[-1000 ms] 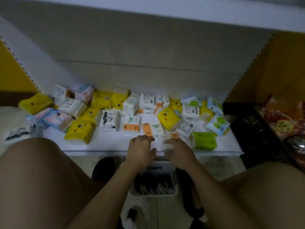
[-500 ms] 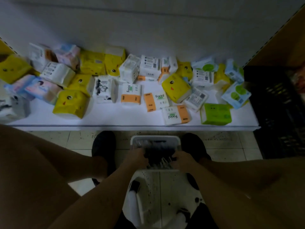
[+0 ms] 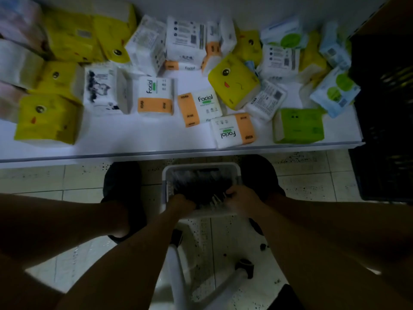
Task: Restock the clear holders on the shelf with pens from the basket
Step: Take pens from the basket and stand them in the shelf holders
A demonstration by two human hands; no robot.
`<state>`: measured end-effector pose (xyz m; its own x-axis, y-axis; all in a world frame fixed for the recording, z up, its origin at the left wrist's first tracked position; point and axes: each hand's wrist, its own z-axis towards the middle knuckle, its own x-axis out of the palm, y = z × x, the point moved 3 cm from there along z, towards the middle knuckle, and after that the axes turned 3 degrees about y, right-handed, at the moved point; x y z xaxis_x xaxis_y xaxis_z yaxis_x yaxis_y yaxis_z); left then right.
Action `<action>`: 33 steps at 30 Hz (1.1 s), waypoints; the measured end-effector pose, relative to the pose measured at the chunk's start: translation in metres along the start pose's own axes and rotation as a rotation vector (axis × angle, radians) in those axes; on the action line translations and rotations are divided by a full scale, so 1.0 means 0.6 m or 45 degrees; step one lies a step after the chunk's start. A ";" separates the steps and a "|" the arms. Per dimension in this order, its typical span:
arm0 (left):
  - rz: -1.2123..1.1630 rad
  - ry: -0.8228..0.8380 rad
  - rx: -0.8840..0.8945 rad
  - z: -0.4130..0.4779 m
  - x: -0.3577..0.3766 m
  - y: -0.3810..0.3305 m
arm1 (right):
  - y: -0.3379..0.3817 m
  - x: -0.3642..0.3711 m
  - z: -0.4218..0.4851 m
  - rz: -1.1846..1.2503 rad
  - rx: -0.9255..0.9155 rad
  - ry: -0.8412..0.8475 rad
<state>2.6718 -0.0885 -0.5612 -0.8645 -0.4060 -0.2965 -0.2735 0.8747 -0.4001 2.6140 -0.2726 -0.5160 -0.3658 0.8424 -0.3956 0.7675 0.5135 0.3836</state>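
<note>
Tiled floor [image 3: 301,189] below the shelf [image 3: 134,139] holds a white basket [image 3: 223,166] of dark pens [image 3: 201,184] between black shoes [image 3: 121,182]. The left hand [image 3: 181,203] and right hand [image 3: 240,198] reach into its near side with fingers curled; whether they grasp pens is unclear. Tissue packs [image 3: 225,81] crowd the shelf.

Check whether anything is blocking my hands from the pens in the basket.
Nothing visible does. The left hand and right hand are inside the white basket, on the dark pens. Whether they grip any is unclear.

Fingers [image 3: 231,193] of left hand [image 3: 181,203] and right hand [image 3: 241,198] buried among blurred pens [image 3: 201,186] (grips indiscernible)
</note>
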 end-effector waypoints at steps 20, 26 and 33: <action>-0.637 -0.304 -0.095 -0.026 -0.016 -0.004 | 0.008 0.042 0.035 -0.138 0.047 0.128; -0.588 -0.157 -0.106 -0.041 -0.015 -0.006 | 0.020 0.075 0.045 -0.365 -0.043 0.190; -0.585 -0.132 -0.126 -0.064 -0.028 -0.003 | 0.015 0.093 0.048 -0.542 0.008 0.282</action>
<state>2.6707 -0.0727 -0.5222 -0.5995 -0.7761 -0.1953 -0.6604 0.6176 -0.4270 2.6158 -0.2256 -0.5589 -0.7510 0.5724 -0.3292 0.5280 0.8200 0.2210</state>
